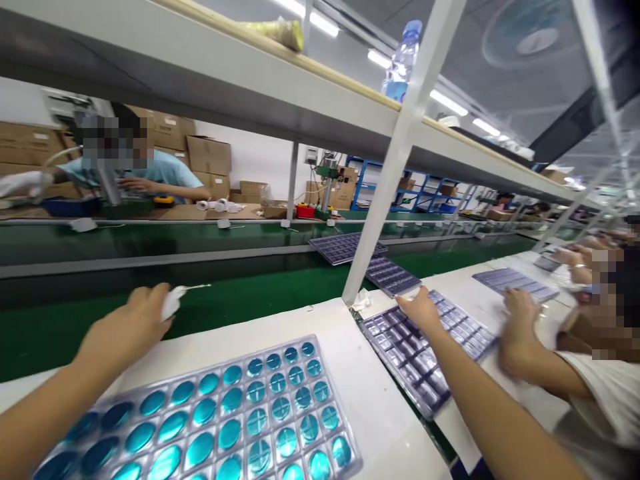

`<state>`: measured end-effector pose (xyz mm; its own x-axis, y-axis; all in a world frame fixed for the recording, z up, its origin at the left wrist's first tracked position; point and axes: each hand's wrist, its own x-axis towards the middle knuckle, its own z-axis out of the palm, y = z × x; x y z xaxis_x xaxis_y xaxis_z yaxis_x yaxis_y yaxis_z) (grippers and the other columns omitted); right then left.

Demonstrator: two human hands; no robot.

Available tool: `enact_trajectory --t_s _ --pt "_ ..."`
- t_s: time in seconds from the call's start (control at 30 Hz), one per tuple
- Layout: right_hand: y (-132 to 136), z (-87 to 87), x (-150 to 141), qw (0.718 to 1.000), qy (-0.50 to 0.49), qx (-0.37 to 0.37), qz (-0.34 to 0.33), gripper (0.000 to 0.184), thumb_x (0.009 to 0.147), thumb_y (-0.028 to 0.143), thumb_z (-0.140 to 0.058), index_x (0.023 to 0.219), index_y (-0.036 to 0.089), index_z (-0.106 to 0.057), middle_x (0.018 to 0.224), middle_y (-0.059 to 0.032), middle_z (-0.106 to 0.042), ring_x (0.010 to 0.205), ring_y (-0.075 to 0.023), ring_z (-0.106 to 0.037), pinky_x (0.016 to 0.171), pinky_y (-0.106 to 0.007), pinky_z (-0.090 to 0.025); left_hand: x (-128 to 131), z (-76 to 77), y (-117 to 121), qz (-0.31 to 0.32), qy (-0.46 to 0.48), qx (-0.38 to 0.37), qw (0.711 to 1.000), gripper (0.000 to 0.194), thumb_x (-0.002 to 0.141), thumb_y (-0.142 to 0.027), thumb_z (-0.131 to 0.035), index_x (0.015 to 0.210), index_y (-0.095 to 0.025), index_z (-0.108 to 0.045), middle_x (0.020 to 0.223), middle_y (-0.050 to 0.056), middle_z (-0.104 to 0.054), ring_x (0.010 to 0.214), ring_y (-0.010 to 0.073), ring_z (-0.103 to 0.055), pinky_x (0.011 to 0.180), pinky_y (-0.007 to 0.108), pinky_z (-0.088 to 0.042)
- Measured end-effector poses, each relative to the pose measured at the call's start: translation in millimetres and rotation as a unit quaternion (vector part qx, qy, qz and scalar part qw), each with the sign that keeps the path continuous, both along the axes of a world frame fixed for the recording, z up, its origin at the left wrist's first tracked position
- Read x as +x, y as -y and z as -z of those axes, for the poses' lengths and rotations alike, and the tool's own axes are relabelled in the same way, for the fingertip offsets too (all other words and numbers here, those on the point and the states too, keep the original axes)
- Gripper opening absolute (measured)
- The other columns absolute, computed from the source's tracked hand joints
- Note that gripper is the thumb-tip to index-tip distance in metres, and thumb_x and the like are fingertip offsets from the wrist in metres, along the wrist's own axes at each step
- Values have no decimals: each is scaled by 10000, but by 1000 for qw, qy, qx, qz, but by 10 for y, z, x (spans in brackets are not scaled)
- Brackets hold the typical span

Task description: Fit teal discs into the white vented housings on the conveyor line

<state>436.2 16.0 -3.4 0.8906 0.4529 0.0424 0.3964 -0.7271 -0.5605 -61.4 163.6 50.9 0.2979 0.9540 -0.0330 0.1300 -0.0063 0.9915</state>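
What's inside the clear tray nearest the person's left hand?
Round teal pieces sit in rows of pockets in the clear tray; the surface beneath them is covered and cannot be seen.

teal ovals in grid rows [230, 433], 2nd tray [405, 353] prob. violet-grey, green conveyor belt [260, 313]

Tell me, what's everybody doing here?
A person's left hand holds a small white object above a green conveyor belt. Their right hand rests on a plastic tray of dark blister cells. A tray of shiny teal discs lies before them on a white bench. A co-worker beside them reaches near another tray.
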Motion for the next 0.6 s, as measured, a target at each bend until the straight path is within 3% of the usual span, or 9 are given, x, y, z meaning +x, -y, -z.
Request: enact_trajectory --t_s 0.07,0.13,0.17,0.23,0.33,0.4,0.47,0.53,0.6 --pt "56 -22 -144 1000 8 -1 -22 537 943 341 -639 1408 160 -440 1339 -152 -549 1161 -314 -585 974 -540 -481 51 89 -23 -43 -37 36 998 116 823 -141 -638 911 -74 -674 727 -144 -602 427 -32 -514 427 17 -233" --pt "182 -68 -417 998 16 10 -59 756 903 390 -674 1502 150 -280 1326 -202 -551 1181 -363 -575 988 -554 -464 195 213 78 -71 -59 62 994 194 813 -212 -678 977 -111 -699 1216 -1 -656 889 212 -708 616 157 -495" --pt "262 -98 -609 995 14 26 -93 844 875 423 -695 1525 167 -220 1307 -207 -566 1167 -371 -586 976 -537 -477 295 268 181 -76 -63 69 993 219 802 -208 -690 1012 -145 -707 1443 52 -527 1164 353 -609 779 300 -553" --pt "421 -163 -1094 978 -17 71 -197 884 822 485 -725 1520 311 -212 1259 -117 -615 1056 -317 -658 895 -449 -544 518 334 491 -55 -64 63 994 278 763 -231 -735 1040 -206 -721 1559 88 -402 1397 443 -354 1010 511 -469" --pt "540 -246 -1928 880 -218 182 -382 1071 713 436 -821 1531 378 -134 1348 -124 -548 885 -290 -705 712 -420 -599 798 291 1096 39 -39 -8 998 374 855 -510 -599 1007 -202 -748 1127 159 -717 1036 388 -666 897 547 -540" --pt "523 -258 -2376 829 -233 230 -454 1087 679 401 -850 1530 332 -179 1357 -132 -539 1076 -328 -640 850 -454 -565 884 209 1422 69 45 -93 992 497 925 -559 -433 1137 -194 -695 1039 150 -735 817 299 -713 741 461 -601" --pt "488 -211 -2635 806 -183 258 -500 1088 669 419 -859 1530 294 -205 1406 -132 -503 1278 -359 -493 1022 -501 -452 872 144 1573 13 190 -200 961 436 937 -507 -462 1173 -195 -654 1032 123 -729 784 232 -702 698 357 -603" --pt "492 -102 -2714 803 -142 244 -525 884 770 431 -784 1495 274 -302 1395 -124 -511 1281 -346 -479 1024 -484 -436 782 129 1551 -55 289 -234 927 357 923 -470 -527 1132 -207 -649 916 71 -715 699 172 -660 611 268 -573" --pt "540 52 -2687 783 -103 182 -586 402 894 329 -658 1280 255 -574 1174 -92 -635 1067 -287 -602 875 -396 -498 655 169 1438 -81 314 -201 925 357 925 -491 -510 1111 -216 -641 770 26 -656 572 136 -575 456 213 -482"
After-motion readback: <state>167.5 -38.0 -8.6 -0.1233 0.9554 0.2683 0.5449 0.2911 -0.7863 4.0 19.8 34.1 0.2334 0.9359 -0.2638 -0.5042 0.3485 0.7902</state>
